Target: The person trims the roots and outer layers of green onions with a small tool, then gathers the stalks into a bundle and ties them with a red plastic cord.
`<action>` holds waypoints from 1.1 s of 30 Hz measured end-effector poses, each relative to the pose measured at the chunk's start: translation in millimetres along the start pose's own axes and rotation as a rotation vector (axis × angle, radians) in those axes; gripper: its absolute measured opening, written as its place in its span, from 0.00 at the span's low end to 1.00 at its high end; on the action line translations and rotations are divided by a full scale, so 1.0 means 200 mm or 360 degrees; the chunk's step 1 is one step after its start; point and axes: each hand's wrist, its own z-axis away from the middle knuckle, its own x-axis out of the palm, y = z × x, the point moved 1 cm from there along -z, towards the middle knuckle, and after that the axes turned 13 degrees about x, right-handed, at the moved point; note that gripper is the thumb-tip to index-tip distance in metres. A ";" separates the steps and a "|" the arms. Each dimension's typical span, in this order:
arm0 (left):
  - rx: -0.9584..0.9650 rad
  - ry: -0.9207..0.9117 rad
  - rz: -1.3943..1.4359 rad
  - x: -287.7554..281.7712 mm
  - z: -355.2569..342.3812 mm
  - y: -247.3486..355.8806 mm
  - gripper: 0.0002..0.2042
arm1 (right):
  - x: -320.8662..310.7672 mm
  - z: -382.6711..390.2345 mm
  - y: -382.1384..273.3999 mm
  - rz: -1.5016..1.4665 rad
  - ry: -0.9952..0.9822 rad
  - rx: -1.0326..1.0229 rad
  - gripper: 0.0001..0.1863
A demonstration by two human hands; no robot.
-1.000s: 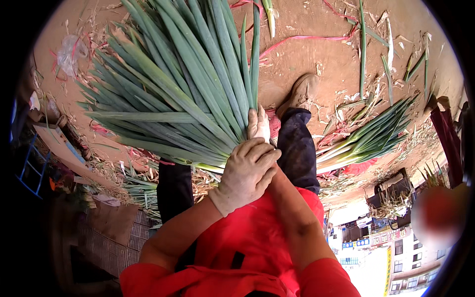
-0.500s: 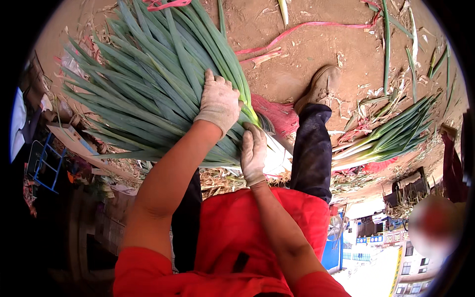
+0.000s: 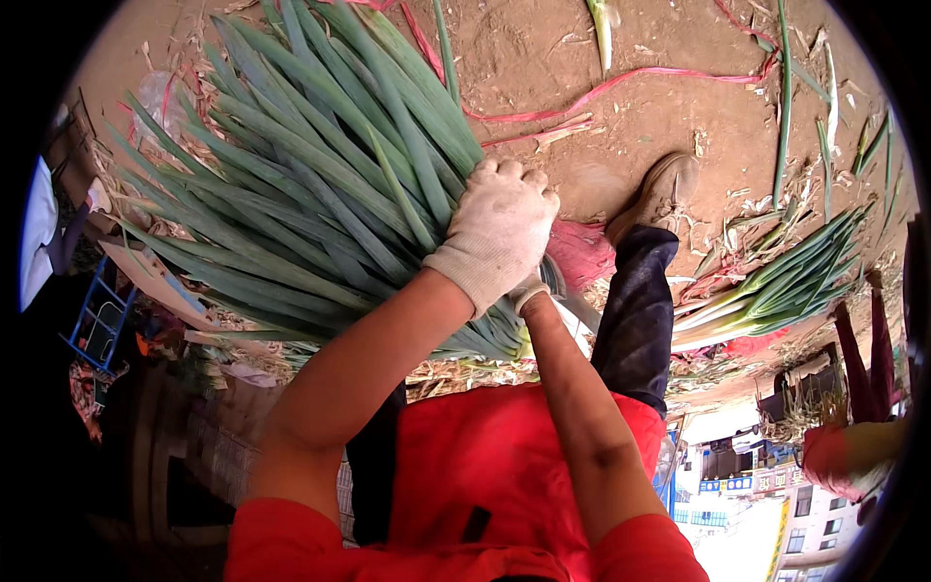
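A big bundle of long green onions (image 3: 320, 184) lies in front of me, its green leaves fanned toward the upper left. My left hand (image 3: 499, 228), in a pale work glove, is closed over the bundle's far right edge with its fingers curled. Just below it is my right hand (image 3: 529, 290), also gloved, set low on the bundle near the pale stems. Its fingers are hidden behind the left hand and wrist. The white ends of the onions are mostly covered by my right forearm.
A smaller pile of green onions (image 3: 776, 291) lies on the ground at the right. Pink ribbon (image 3: 621, 80) and loose leaves are strewn over the dirt. My brown shoe (image 3: 669, 189) stands beside a red mesh sack (image 3: 582, 254). Another person's arm (image 3: 863, 451) shows at the right edge.
My left hand has moved right from the middle of the leaves to the bundle's far edge. My right hand has slipped behind it, and the view has shifted slightly.
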 end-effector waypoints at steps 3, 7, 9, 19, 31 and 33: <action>0.0296 0.0191 -0.0446 0.09 -0.12 -0.15 0.13 | -0.05 0.00 -0.18 0.0399 0.0036 0.0057 0.28; -0.0294 -0.0544 -0.0388 0.24 -0.04 -0.38 0.21 | -0.21 0.03 -0.45 0.0322 0.0051 -0.0051 0.23; -0.0343 -0.0544 -0.0421 0.24 0.01 -0.37 0.20 | -0.33 -0.04 -0.53 0.0640 -0.0088 0.0104 0.22; -0.0332 -0.0377 -0.0353 0.21 0.07 -0.33 0.20 | -1.36 -0.59 -0.57 0.2310 0.0630 -0.0153 0.10; -0.0348 -0.0394 -0.0334 0.25 0.07 -0.36 0.20 | -1.41 -0.02 -0.33 0.1799 0.0816 -0.0054 0.29; -0.0322 -0.0363 -0.0320 0.24 0.06 -0.36 0.20 | -1.21 -0.30 -0.50 0.1728 0.0932 -0.0826 0.29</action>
